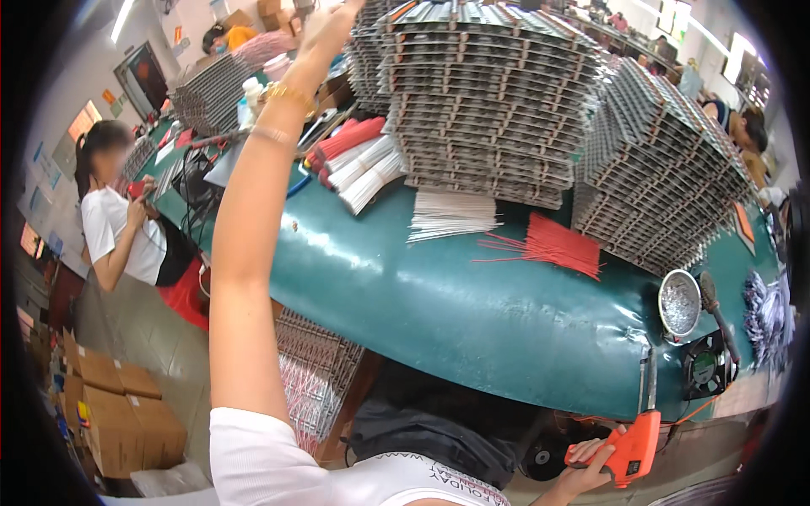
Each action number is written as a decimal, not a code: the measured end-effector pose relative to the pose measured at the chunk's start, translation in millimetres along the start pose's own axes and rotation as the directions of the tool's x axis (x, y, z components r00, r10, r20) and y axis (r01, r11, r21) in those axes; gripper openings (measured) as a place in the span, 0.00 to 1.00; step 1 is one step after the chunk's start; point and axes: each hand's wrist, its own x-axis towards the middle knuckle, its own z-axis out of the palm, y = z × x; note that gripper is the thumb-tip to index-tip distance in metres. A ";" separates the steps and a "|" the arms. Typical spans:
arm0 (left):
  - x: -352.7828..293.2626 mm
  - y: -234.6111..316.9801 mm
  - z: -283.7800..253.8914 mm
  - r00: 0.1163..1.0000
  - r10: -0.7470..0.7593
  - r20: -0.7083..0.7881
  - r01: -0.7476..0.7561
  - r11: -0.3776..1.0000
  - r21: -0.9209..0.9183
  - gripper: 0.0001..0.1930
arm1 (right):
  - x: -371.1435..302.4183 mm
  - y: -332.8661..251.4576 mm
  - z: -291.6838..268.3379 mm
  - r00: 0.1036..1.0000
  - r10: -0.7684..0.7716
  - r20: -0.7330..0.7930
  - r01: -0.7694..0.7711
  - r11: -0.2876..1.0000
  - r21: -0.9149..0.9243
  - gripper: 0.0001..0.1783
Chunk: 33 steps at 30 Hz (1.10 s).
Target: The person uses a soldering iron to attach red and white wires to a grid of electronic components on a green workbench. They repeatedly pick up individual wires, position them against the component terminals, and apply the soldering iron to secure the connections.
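Observation:
My right hand is wrapped round the grip of an orange soldering gun at the lower right. Its thin metal tip points up past the near edge of the green table. My left arm stretches far up and forward. The left hand is at the top edge of the picture, beside a tall stack of grey metal trays or strips. The fingertips are partly cut off, so their grip cannot be made out. Below the stack lie a bundle of white wires and a bundle of red wires.
A second stack leans at the right. A metal bowl of silvery bits, a brush and a small fan lie near the table's right end. Red and white tubing bundles lie left. A co-worker works at far left.

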 end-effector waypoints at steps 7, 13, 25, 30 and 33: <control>63.6 -9.2 11.8 0.999 -0.033 0.004 0.023 0.769 0.639 0.34 | -11.1 2.3 -12.4 0.999 0.036 -0.039 -0.038 0.998 -0.042 0.22; -68.8 7.3 -26.4 0.961 0.102 0.259 0.163 0.546 -0.821 0.14 | -1.6 -1.3 -28.9 0.994 0.010 -0.105 -0.005 0.999 0.042 0.24; -405.2 51.1 34.0 0.596 -0.443 0.670 0.784 0.138 -0.606 0.22 | 7.0 -16.1 -21.4 0.963 -0.225 -0.148 0.234 0.971 0.047 0.24; -451.1 46.5 108.3 0.481 -0.300 0.824 0.871 0.056 -0.488 0.17 | -6.2 -14.9 -37.2 0.968 -0.235 -0.092 0.234 0.972 -0.016 0.24; -457.8 58.6 120.0 0.172 -0.102 0.980 0.984 -0.036 -0.176 0.20 | -10.6 -6.6 -34.7 0.984 -0.157 -0.088 0.152 0.986 -0.067 0.22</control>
